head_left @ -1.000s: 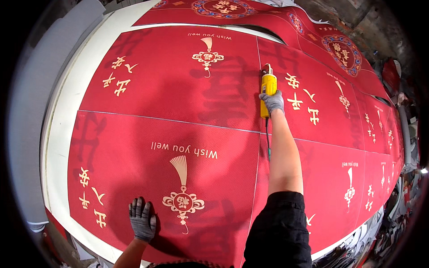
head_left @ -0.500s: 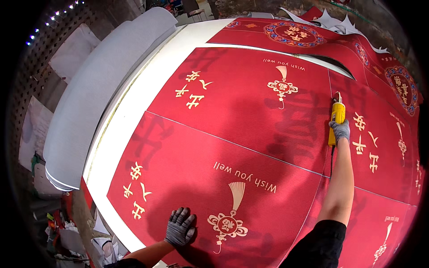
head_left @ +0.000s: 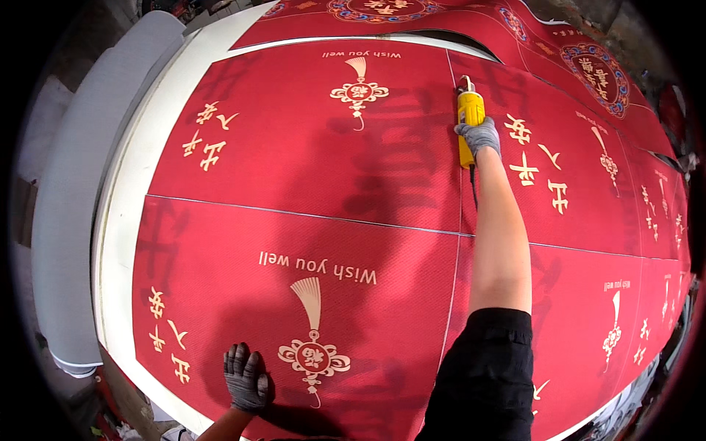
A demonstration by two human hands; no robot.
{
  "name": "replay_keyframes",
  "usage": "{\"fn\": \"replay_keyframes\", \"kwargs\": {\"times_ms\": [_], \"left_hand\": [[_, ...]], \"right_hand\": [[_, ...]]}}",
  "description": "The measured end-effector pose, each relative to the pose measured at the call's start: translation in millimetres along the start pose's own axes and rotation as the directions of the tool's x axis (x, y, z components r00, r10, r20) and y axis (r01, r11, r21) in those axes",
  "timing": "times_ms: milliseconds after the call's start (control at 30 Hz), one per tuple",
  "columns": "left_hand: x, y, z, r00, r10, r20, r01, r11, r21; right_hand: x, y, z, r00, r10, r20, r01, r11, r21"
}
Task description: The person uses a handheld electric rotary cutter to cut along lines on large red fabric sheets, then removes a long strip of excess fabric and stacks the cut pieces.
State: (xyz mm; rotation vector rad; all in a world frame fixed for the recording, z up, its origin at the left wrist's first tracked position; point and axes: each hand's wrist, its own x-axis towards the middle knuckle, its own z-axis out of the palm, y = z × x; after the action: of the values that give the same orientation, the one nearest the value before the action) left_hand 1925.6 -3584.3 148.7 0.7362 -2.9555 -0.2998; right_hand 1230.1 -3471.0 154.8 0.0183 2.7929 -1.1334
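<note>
A large red printed mat sheet (head_left: 294,176) with gold characters and knot emblems lies under both hands. My right hand (head_left: 479,137), in a grey glove, is closed around a yellow handheld electric cutter (head_left: 471,110). The metal head of this cutter points away from me and rests on the sheet, close to a pale line (head_left: 460,209) that runs from near to far. A dark cord trails from its rear end along my forearm. My left hand (head_left: 246,378), also gloved, lies flat on the sheet at the near left, beside a knot emblem, its fingers stretched out.
Beneath the sheet is a white tabletop (head_left: 118,242), its edge showing at left. A grey rolled or folded sheet (head_left: 81,198) hangs along that side. Another red sheet with round blue-rimmed medallions (head_left: 596,79) lies rumpled at the far side. Pale lines divide the mat into panels.
The whole view has turned and shifted right, so the mat appears further left. Along the pale line, the cutter has moved slightly farther from me. My left hand stays beside the same emblem.
</note>
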Motion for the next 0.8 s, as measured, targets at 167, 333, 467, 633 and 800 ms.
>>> {"fn": "replay_keyframes", "kwargs": {"times_ms": [167, 333, 467, 633, 800], "left_hand": [[-2, -3, 0, 1.000, 0.024, 0.006, -0.025, 0.999, 0.027], [-3, -5, -2, 0.999, 0.012, 0.042, -0.013, 1.000, 0.010], [-4, -7, -1, 0.999, 0.007, 0.054, -0.008, 1.000, 0.017], [-2, -7, -2, 0.998, 0.003, 0.070, -0.004, 1.000, 0.023], [-3, -7, -1, 0.998, 0.000, 0.064, -0.001, 1.000, 0.023]], "right_hand": [[6, -2, -2, 1.000, 0.014, -0.002, -0.014, 1.000, 0.012], [7, -12, 0, 1.000, 0.021, -0.013, -0.021, 1.000, -0.003], [17, -15, 3, 1.000, 0.005, -0.017, -0.005, 1.000, 0.000], [40, -12, 12, 0.999, 0.002, -0.040, -0.003, 1.000, -0.024], [48, -21, 17, 0.999, 0.021, -0.038, -0.022, 1.000, -0.019]]}}
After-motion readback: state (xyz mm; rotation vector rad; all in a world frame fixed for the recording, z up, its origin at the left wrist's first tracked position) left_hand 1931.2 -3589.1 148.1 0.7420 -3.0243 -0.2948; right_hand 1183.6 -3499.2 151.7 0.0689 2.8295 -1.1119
